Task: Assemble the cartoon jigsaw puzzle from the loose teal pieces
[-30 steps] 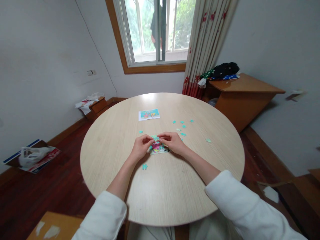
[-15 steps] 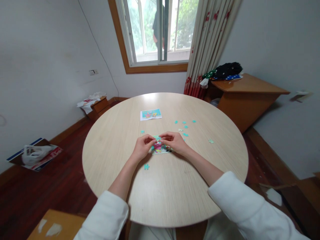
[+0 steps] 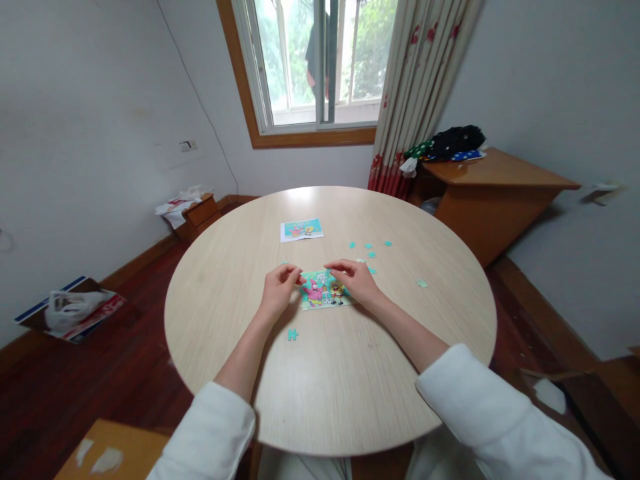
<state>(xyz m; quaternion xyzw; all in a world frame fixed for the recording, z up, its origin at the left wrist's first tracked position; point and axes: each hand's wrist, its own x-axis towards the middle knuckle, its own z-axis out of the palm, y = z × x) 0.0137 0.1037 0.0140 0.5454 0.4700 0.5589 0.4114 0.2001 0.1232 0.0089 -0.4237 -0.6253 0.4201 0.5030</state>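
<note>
A partly joined jigsaw puzzle [image 3: 323,295] lies flat on the table, showing a pink starfish and a yellow sponge character on teal. At its left edge is my left hand [image 3: 280,290], fingers curled and the thumb close to the fingertips; whatever might be between them is too small to make out. My right hand [image 3: 357,281] reaches over the puzzle's upper right part. Its thumb and forefinger pinch a small teal puzzle piece [image 3: 327,271] near the top edge, and the hand hides the puzzle's right side. Nearer me lies a loose puzzle piece [image 3: 293,335].
Several loose teal pieces [image 3: 371,255] lie beyond my right hand, and a pale green piece [image 3: 422,283] farther right. A picture sheet [image 3: 302,230] with the same characters lies behind the puzzle on the round table [image 3: 225,267]. A wooden desk [image 3: 505,170] stands at right.
Both hands have drawn apart from the middle of the puzzle, the left to the left and the right to the right. More of the puzzle picture now shows between them.
</note>
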